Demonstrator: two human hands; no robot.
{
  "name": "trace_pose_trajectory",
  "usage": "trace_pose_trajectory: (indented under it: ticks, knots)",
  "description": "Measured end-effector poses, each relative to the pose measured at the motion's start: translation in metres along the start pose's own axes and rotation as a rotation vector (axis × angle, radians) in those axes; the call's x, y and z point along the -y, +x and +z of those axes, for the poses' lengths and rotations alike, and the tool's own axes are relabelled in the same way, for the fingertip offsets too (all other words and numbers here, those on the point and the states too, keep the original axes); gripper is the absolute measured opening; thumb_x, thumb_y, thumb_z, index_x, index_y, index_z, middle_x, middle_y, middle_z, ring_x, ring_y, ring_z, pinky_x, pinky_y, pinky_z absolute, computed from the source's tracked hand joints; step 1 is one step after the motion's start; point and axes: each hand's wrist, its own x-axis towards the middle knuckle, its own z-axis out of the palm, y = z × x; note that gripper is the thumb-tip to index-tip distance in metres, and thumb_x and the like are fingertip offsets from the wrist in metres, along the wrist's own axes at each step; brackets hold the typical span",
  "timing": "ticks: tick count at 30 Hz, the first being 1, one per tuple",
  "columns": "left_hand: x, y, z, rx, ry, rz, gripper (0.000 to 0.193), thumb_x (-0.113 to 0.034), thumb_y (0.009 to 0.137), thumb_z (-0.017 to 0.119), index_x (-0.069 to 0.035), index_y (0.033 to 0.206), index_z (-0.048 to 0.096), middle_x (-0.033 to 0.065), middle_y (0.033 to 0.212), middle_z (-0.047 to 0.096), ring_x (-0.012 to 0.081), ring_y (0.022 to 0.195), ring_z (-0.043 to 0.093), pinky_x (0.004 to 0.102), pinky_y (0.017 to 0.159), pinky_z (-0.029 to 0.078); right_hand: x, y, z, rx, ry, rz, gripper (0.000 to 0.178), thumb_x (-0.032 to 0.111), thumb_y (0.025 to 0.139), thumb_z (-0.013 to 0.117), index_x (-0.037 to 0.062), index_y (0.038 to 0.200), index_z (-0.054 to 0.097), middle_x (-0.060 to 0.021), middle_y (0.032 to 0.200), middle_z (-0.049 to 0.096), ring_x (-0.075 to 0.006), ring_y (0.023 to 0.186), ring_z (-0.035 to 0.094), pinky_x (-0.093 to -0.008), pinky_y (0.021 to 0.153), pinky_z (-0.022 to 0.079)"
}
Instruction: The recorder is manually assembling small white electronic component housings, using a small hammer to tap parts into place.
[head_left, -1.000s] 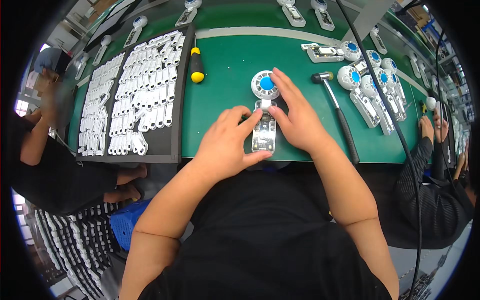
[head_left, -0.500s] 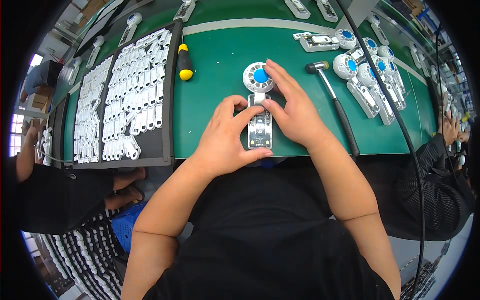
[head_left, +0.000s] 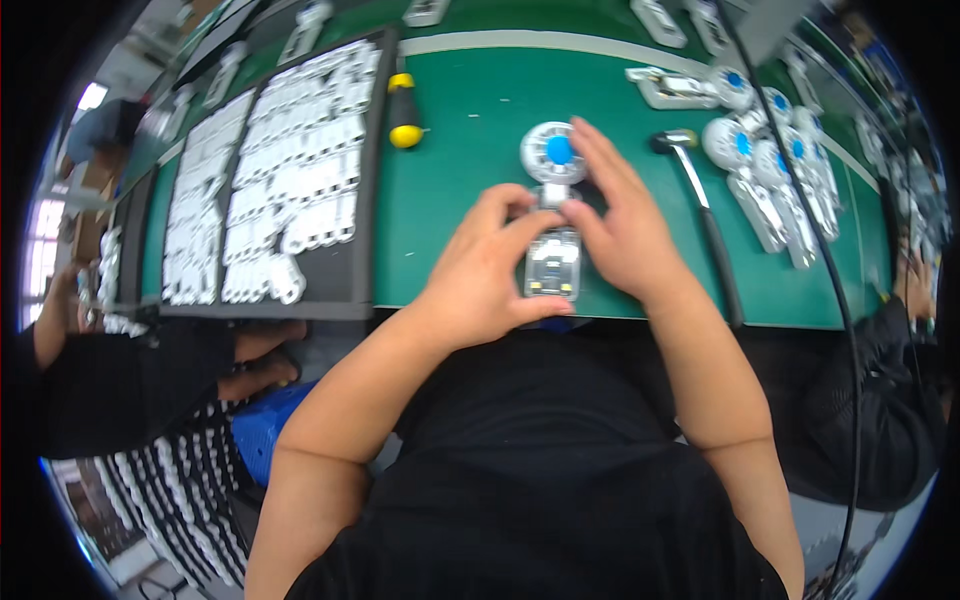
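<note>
A small handheld fan [head_left: 553, 270] lies upright in the view at the near edge of the green table, its clear body towards me. Its round, white slotted head [head_left: 541, 160] has a blue centre and points away. My left hand [head_left: 485, 260] grips the body from the left, thumb at the bottom end and index finger across near the neck. From the right, my right hand [head_left: 632, 235] closes on it, thumb at the neck and fingers along the side of the head. The hands partly cover the neck and upper body.
Left stands a black-framed tray [head_left: 335, 262] of white elongated parts, with a yellow-and-black screwdriver [head_left: 404, 112] beside it. A hammer [head_left: 715, 240] lies to the right, near several similar fans [head_left: 727, 143]. A black cable [head_left: 826, 270] hangs at right. Other people sit on both sides.
The whole view has shifted, so the table and hands appear farther right. Both hands keep nearly the same hold on the fan.
</note>
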Motion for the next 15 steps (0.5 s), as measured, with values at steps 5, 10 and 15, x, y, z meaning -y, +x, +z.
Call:
trace_pose_trajectory:
  ticks: [5, 10, 15]
  knots:
    - [-0.004, -0.027, -0.041, -0.061, 0.091, 0.090, 0.072, -0.028, 0.075, 0.095, -0.009, 0.137, 0.065, 0.0203, 0.137, 0.056, 0.0411, 0.128, 0.056, 0.0485, 0.109, 0.049, 0.020, -0.015, -0.013, -0.017, -0.188, -0.023, 0.078, 0.010, 0.088, 0.078, -0.0004, 0.157, 0.045, -0.0232, 0.171, 0.034, -0.0434, 0.155, 0.039, -0.0465, 0.125, 0.037]
    - [0.026, -0.081, -0.123, -0.267, 0.581, -0.343, 0.044, -0.028, 0.082, 0.090, -0.002, 0.111, 0.072, 0.0201, 0.109, 0.069, 0.0388, 0.106, 0.067, 0.0457, 0.095, 0.054, 0.057, -0.048, -0.014, 0.281, -0.138, 0.021, 0.094, 0.010, 0.078, 0.085, -0.0006, 0.161, 0.040, -0.0231, 0.172, 0.033, -0.0442, 0.156, 0.037, -0.0470, 0.127, 0.034]
    - [0.057, -0.126, -0.156, -0.321, 0.769, -0.622, 0.051, -0.041, 0.086, 0.087, 0.004, 0.101, 0.069, 0.0226, 0.099, 0.068, 0.0408, 0.099, 0.066, 0.0494, 0.087, 0.054, 0.036, -0.042, -0.006, 0.247, -0.175, 0.035, 0.099, 0.007, 0.075, 0.087, -0.0009, 0.161, 0.039, -0.0229, 0.171, 0.034, -0.0446, 0.155, 0.039, -0.0475, 0.126, 0.036]
